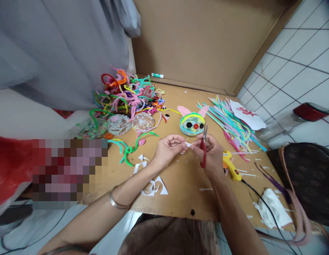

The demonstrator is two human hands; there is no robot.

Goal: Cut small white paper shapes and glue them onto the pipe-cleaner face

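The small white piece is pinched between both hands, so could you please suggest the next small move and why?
I would probably lay the scissors on the table: the right hand holds them with the blades sticking up, while its fingertips share the white piece with the left hand.

Am counting one pair of scissors (203, 152), one small white strip (188, 144), one glue gun (234, 171), one glue stick (157, 75), one handbag (305, 180), one eared face ornament (190, 131) with two pink ears (183, 111), two black eyes (189, 125) and one red nose (196, 126); pipe cleaners (225, 118) are overlapping too much to count.
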